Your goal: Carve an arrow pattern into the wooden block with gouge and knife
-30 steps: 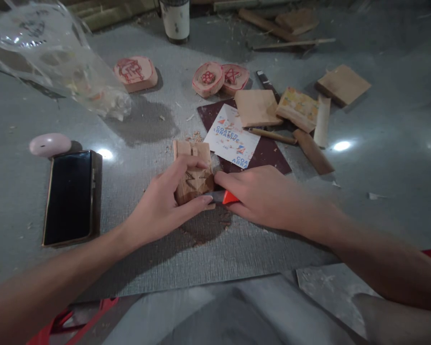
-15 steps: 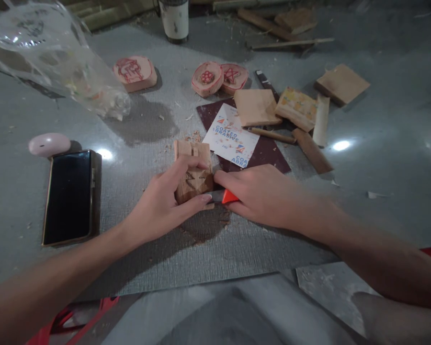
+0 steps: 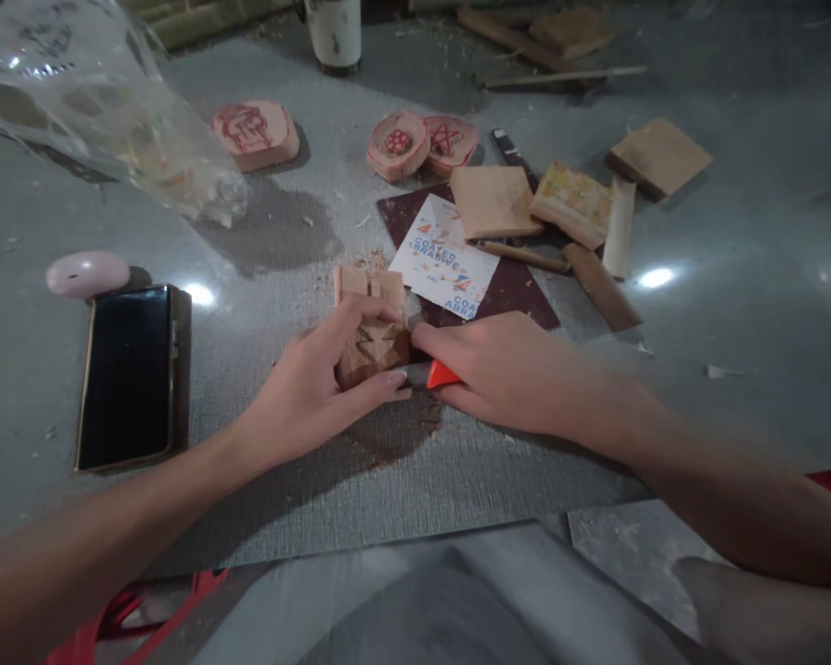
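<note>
A carved wooden block (image 3: pixel 372 349) with cut grooves on its face stands tilted on the grey table, gripped by my left hand (image 3: pixel 319 369). The left forefinger lies across its face and the thumb runs along its near edge. My right hand (image 3: pixel 505 369) is closed round the orange handle of a craft knife (image 3: pixel 443 373). The knife's blade points left, against the near edge of the block, and its tip is hidden by my left thumb. Wood shavings lie around the block.
Beyond my hands lie sandpaper sheets (image 3: pixel 439 263), wooden blocks (image 3: pixel 495 203) and round wood pieces with red drawings (image 3: pixel 398 146). On the left are a phone (image 3: pixel 128 374), a pink case (image 3: pixel 88 274) and a clear plastic bag (image 3: pixel 159 139). A cup (image 3: pixel 333 35) stands at the back.
The whole view has shifted slightly, so things appear a little higher and farther left. Both hands keep the same hold on the block and the knife.
</note>
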The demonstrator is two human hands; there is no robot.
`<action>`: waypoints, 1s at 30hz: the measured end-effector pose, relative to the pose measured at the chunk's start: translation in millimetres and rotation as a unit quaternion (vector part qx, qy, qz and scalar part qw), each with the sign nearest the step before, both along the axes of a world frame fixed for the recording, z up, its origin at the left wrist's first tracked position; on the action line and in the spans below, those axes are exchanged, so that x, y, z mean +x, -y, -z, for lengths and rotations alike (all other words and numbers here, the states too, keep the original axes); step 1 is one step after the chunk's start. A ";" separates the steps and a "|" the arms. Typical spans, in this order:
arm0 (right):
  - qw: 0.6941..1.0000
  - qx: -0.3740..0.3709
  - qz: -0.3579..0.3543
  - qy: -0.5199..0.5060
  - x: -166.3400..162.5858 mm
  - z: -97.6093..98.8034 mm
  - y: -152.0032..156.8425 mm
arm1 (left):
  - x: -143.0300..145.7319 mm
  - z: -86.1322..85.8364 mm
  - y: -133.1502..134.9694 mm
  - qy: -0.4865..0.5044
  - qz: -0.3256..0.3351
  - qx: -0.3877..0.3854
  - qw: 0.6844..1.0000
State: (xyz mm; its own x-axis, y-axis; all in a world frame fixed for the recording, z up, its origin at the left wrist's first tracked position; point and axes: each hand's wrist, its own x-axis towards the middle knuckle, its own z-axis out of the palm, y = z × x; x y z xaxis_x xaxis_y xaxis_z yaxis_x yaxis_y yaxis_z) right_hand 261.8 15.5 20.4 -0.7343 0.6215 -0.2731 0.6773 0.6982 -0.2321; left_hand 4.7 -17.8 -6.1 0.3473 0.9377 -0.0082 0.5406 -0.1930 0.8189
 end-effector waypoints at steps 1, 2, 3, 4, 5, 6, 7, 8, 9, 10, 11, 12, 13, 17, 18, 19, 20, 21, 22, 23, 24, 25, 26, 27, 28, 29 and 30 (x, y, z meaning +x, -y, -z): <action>1.000 -0.001 0.001 0.001 -0.2 -0.3 0.0 | 0.1 0.4 -0.1 -0.001 0.000 -0.003 1.000; 1.000 -0.001 0.002 0.001 -0.4 -0.6 0.0 | 0.2 0.6 -0.1 -0.001 0.001 -0.006 1.000; 1.000 -0.001 0.003 0.002 -0.6 -0.9 0.0 | 0.2 0.7 0.0 -0.002 0.001 -0.008 1.000; 1.000 -0.001 0.003 0.001 -0.8 -1.1 0.0 | 0.1 0.5 0.0 -0.002 0.002 -0.009 1.000; 1.000 -0.001 0.003 0.001 -1.0 -1.3 0.0 | 0.1 0.1 0.2 -0.003 0.003 -0.007 1.000; 1.000 -0.001 0.003 0.002 -1.2 -1.4 -0.1 | 0.1 -0.5 0.3 -0.002 0.003 -0.005 1.000; 1.000 0.000 0.003 0.003 -1.3 -1.6 -0.1 | 0.1 -1.2 0.4 -0.003 0.005 -0.004 1.000; 1.000 0.000 0.002 0.004 -1.2 -1.7 -0.1 | 0.1 -1.9 0.4 -0.003 0.006 -0.005 1.000; 1.000 -0.001 0.002 0.005 -1.1 -1.8 -0.2 | 0.1 -2.5 0.4 -0.004 0.006 -0.007 1.000; 1.000 -0.001 0.003 0.005 -0.9 -1.9 -0.3 | 0.1 -2.9 0.3 -0.004 0.007 -0.009 1.000; 1.000 -0.001 0.004 0.006 -0.8 -2.1 -0.3 | 0.1 -3.1 0.2 -0.005 0.008 -0.011 1.000; 1.000 -0.002 0.005 0.007 -0.7 -2.3 -0.5 | 0.0 -3.0 0.0 -0.007 0.009 -0.011 1.000; 1.000 -0.004 0.006 0.009 -0.8 -2.5 -0.6 | -0.1 -2.8 -0.1 -0.006 0.009 -0.010 1.000; 1.000 -0.009 0.009 0.015 -1.8 -2.7 -0.9 | -0.7 -1.4 -0.2 -0.005 0.014 -0.014 1.000; 1.000 -0.009 0.009 0.014 -1.9 -2.5 -0.9 | -0.7 -1.3 -0.1 -0.005 0.015 -0.011 1.000; 1.000 -0.008 0.009 0.013 -1.9 -2.2 -0.9 | -0.8 -1.4 -0.1 -0.007 0.016 -0.008 1.000; 1.000 -0.007 0.009 0.010 -1.7 -1.8 -0.9 | -0.8 -1.5 -0.1 -0.009 0.017 -0.004 1.000; 1.000 -0.007 0.008 0.007 -1.4 -1.4 -0.9 | -0.7 -1.7 0.0 -0.011 0.017 -0.002 1.000; 1.000 -0.007 0.008 0.005 -1.0 -1.0 -0.8 | -0.6 -2.0 0.0 -0.012 0.017 0.000 1.000; 1.000 -0.008 0.009 0.003 -0.5 -0.7 -0.8 | -0.4 -2.2 -0.1 -0.012 0.017 0.000 1.000; 1.000 -0.008 0.010 0.001 -0.1 -0.4 -0.7 | -0.1 -2.5 -0.2 -0.013 0.017 0.001 1.000; 1.000 -0.007 0.011 -0.001 0.1 -0.2 -0.6 | 0.3 -2.6 -0.3 -0.013 0.016 0.002 1.000; 1.000 -0.007 0.010 -0.002 0.3 0.1 -0.5 | 0.6 -2.7 -0.4 -0.013 0.015 0.004 1.000; 1.000 -0.005 0.009 -0.003 0.4 0.2 -0.4 | 1.0 -2.8 -0.5 -0.012 0.015 0.003 1.000; 1.000 -0.003 0.008 -0.003 0.4 0.4 -0.3 | 1.3 -2.8 -0.6 -0.009 0.014 0.002 1.000; 1.000 -0.001 0.007 -0.003 0.3 0.5 -0.3 | 1.5 -2.8 -0.6 -0.006 0.013 -0.001 1.000; 1.000 -0.001 0.005 -0.001 0.3 0.6 -0.2 | 1.6 -2.7 -0.5 -0.003 0.011 -0.005 1.000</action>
State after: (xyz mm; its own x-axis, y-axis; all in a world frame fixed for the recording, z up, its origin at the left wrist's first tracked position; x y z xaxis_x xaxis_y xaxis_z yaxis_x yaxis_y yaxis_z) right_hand 262.2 15.7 19.8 -0.7281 0.6289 -0.2727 0.6842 0.6906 -0.2343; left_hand 6.2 -17.3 -3.3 0.3681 0.9296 -0.0207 0.5415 -0.1963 0.8174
